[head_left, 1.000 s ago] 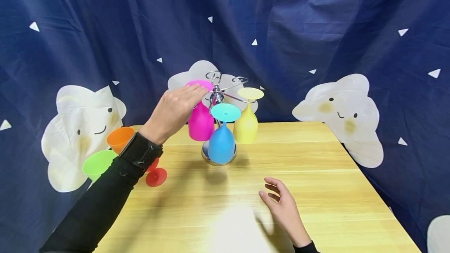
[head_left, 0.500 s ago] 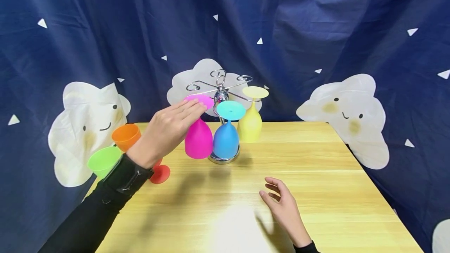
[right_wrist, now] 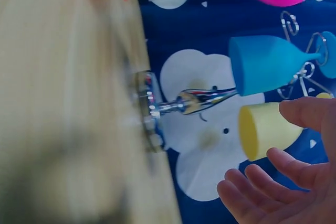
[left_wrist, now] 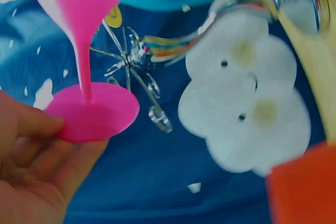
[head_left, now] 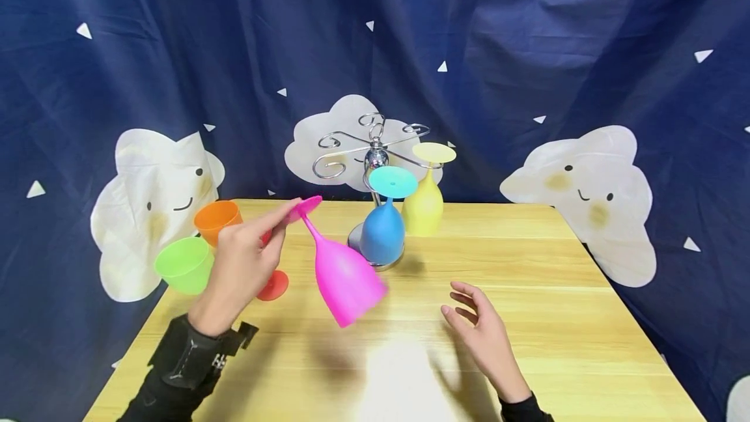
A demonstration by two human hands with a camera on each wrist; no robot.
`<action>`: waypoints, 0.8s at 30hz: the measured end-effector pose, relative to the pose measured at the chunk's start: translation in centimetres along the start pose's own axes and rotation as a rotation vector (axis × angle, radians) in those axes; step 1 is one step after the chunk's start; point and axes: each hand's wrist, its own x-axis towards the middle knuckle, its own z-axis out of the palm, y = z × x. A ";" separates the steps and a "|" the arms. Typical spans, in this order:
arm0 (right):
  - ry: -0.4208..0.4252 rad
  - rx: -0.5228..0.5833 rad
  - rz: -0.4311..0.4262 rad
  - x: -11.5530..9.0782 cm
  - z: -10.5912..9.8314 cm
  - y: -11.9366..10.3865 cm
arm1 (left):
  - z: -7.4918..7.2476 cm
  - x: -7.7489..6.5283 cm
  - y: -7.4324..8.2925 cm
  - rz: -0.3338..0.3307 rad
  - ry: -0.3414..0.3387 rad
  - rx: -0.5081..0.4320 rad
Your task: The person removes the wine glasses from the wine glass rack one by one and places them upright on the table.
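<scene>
My left hand (head_left: 243, 266) pinches the foot of a pink goblet (head_left: 346, 279) between thumb and fingers. The goblet tilts, its bowl pointing down and to the right, clear of the tabletop. In the left wrist view the thumb lies on the pink foot (left_wrist: 97, 114). Behind it stands a chrome goblet rack (head_left: 376, 158) with curled arms. A blue goblet (head_left: 383, 233) and a yellow goblet (head_left: 424, 207) hang upside down from it. My right hand (head_left: 483, 337) hovers over the table at the right, fingers loosely bent, holding nothing.
At the left stand a green goblet (head_left: 184, 266) and an orange goblet (head_left: 217, 217), partly behind my left hand. A red goblet's foot (head_left: 274, 285) shows beside that hand. The wooden table (head_left: 556, 318) ends at a blue curtain (head_left: 469, 18) with cloud shapes.
The pink goblet has come off the rack's left arm, moved toward me and swung from upside down to slanted. My left hand drew back with it. The right hand has barely moved.
</scene>
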 end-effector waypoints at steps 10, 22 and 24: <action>-0.011 -0.100 -0.258 0.8 -2.9 -3.4 | 4.5 -4.5 -0.1 -0.645 -0.187 -0.286; -0.102 -0.343 -0.750 -1.6 -2.2 -8.2 | 9.1 -8.6 0.6 -1.065 -0.323 -0.751; -0.095 -0.434 -0.824 -1.7 -1.7 -8.8 | 9.4 -8.9 0.8 -1.072 -0.354 -0.812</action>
